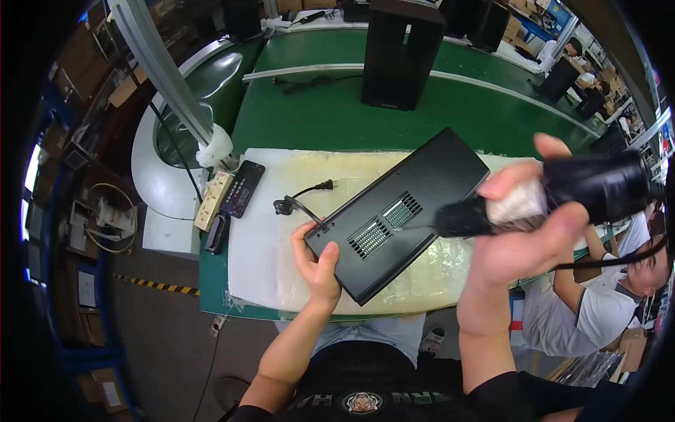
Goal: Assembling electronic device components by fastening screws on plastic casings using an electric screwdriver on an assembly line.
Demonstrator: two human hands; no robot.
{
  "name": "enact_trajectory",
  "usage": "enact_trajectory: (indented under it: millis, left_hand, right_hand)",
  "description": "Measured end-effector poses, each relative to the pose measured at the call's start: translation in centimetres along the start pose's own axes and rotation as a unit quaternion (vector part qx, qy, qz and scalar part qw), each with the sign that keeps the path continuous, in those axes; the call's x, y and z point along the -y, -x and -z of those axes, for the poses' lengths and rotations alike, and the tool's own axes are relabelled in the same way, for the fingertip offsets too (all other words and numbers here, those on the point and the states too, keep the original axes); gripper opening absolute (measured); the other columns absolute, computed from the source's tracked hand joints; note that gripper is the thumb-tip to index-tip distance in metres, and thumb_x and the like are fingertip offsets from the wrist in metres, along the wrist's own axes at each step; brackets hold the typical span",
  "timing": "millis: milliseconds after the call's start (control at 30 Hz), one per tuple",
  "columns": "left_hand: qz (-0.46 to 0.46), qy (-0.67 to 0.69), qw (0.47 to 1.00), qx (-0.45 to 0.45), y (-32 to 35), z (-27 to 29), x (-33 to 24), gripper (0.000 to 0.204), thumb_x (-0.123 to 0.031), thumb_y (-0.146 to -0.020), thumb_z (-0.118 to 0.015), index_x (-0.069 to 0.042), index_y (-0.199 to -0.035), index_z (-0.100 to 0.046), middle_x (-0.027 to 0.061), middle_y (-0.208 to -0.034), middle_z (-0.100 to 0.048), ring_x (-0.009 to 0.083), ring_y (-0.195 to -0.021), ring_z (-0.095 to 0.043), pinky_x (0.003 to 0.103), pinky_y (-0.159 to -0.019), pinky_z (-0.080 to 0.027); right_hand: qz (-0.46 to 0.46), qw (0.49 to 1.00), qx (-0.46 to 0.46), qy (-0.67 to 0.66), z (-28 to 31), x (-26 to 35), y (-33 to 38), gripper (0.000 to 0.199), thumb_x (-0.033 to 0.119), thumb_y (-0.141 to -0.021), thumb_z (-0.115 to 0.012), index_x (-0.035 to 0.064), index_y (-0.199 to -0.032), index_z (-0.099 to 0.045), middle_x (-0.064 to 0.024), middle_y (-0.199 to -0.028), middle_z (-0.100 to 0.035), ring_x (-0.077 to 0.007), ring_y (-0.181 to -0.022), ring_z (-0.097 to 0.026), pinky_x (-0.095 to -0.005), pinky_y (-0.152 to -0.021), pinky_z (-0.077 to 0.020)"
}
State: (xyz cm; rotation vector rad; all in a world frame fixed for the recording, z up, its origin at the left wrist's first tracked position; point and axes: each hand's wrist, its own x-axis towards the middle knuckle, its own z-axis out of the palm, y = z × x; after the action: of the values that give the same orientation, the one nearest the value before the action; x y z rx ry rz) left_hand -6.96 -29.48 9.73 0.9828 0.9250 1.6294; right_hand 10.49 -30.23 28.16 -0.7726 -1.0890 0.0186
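Observation:
A flat black device case [439, 176] with two slotted vent grilles lies slanted on a plastic-wrapped foam pad [256, 271]. My left hand [320, 271] grips its near left corner, thumb on top and fingers along the edge. From that end of the case runs a short black power cord [285, 206], its two-prong plug resting on the pad. My right hand [510, 250] is wrapped around a black electric screwdriver [598, 188] with a light band, held over the right part of the case. The thin bit points left toward the grilles; whether it touches the case, I cannot tell. Motion blurs this hand.
Left of the pad are a beige power strip [212, 200], a dark phone-like device [244, 188] and a small black box [218, 233]. A tall black cabinet [401, 60] stands on the green conveyor [302, 116]. A metal post [165, 70] rises at left. A co-worker [580, 309] sits at right.

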Motion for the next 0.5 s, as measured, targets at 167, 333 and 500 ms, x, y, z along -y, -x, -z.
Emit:
enact_trajectory:
  millis: [167,333,500]
  left_hand:
    - [0.032,0.026,0.999,-0.005,-0.1,-0.4,-0.1,0.048,-0.012,-0.076,-0.063,0.000,-0.119,-0.045,0.0133,-0.116,-0.052,0.0193,-0.103,-0.050,0.031,-0.092,-0.039]
    - [0.021,0.028,0.999,0.003,-0.1,0.1,0.1,0.049,-0.011,-0.075,-0.063,0.000,-0.119,-0.045,0.0133,-0.117,-0.050,0.0206,-0.106,-0.049,0.032,-0.095,-0.038]
    - [-0.005,-0.046,0.998,0.032,0.0,0.3,1.9,0.048,-0.017,-0.079,-0.062,0.001,-0.120,-0.046,0.0116,-0.117,-0.049,0.0227,-0.108,-0.047,0.034,-0.098,-0.035]
  right_hand:
    - [0.015,0.997,0.063,-0.045,-7.6,-0.1,1.1,0.063,0.050,-0.094,-0.045,-0.0009,-0.127,-0.028,-0.0204,-0.108,-0.056,-0.0156,-0.057,-0.059,-0.0236,-0.047,-0.0451]
    - [0.046,0.989,0.085,-0.110,-9.7,-2.0,2.5,0.061,0.038,-0.091,-0.056,0.0003,-0.128,-0.024,-0.0216,-0.102,-0.058,-0.0154,-0.053,-0.058,-0.0263,-0.047,-0.0493]
    - [0.036,0.986,0.120,-0.110,-9.3,-3.2,3.2,0.046,0.009,-0.084,-0.058,-0.0034,-0.122,-0.037,-0.0194,-0.110,-0.056,-0.0161,-0.075,-0.061,-0.0273,-0.064,-0.0515]
